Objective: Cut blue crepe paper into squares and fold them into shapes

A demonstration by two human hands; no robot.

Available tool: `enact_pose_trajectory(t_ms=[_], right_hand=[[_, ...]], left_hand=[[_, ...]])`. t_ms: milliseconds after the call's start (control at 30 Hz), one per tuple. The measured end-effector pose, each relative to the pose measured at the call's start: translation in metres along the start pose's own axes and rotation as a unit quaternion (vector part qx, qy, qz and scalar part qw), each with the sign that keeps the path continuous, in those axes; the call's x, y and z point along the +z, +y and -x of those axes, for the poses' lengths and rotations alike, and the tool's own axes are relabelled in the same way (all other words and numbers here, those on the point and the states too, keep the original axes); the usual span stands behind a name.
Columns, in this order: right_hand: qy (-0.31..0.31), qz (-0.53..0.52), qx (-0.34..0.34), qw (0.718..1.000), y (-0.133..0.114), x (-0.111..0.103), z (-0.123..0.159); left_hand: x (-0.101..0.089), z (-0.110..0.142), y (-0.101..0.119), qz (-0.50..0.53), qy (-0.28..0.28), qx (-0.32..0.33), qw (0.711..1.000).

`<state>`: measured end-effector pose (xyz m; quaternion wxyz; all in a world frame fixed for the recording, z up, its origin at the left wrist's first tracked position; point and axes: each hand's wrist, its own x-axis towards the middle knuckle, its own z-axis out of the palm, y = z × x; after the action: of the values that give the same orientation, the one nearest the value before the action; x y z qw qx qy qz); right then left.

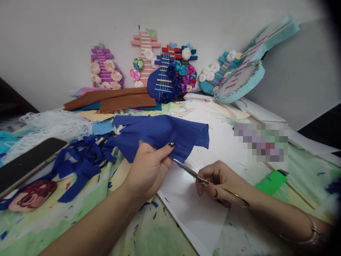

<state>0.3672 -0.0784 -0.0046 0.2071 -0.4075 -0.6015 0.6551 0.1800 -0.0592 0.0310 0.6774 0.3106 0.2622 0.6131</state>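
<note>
A piece of dark blue crepe paper [170,131] spreads out above the table, its right edge cut into an angled shape. My left hand [149,167] pinches its lower edge, the thumb with a dark nail on top. In my right hand [223,181] is a pair of scissors [190,170]. Their blades point left and up, with the tips close to the paper's lower edge by my left fingers. Whether the tips touch the paper, I cannot tell. White paper sheets [191,217] lie beneath both hands.
Blue paper scraps [80,160] and a phone [29,165] lie at left, near white string [50,129]. A green cutter [273,182] rests at right. Brown paper [112,99] and decorated paper guitars [161,80] stand along the wall.
</note>
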Motion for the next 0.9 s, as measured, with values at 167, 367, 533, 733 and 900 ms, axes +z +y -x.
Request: enact_pose_trajectory(t_ms=[167, 367, 533, 733, 900], right_hand=[[-0.027, -0.003, -0.058, 0.998, -0.0039, 0.0013, 0.0037], [-0.039, -0.002, -0.046, 0.998, 0.0005, 0.0006, 0.0021], [-0.014, 0.001, -0.027, 1.000, -0.0010, 0.0019, 0.0000], [-0.006, 0.002, -0.016, 1.000, -0.0032, 0.0038, -0.0010], [0.004, 0.000, -0.005, 1.000, -0.0045, 0.0035, -0.0021]], left_hand=[[-0.0004, -0.0003, -0.0003, 0.008, -0.003, 0.009, 1.000], [0.0020, 0.0003, 0.0016, 0.020, -0.009, -0.018, 1.000], [0.0038, 0.0016, 0.0008, 0.008, 0.009, -0.020, 1.000], [0.0055, 0.0032, -0.0040, 0.005, 0.021, -0.009, 1.000], [0.0058, 0.0047, -0.0051, 0.014, 0.016, -0.020, 1.000]])
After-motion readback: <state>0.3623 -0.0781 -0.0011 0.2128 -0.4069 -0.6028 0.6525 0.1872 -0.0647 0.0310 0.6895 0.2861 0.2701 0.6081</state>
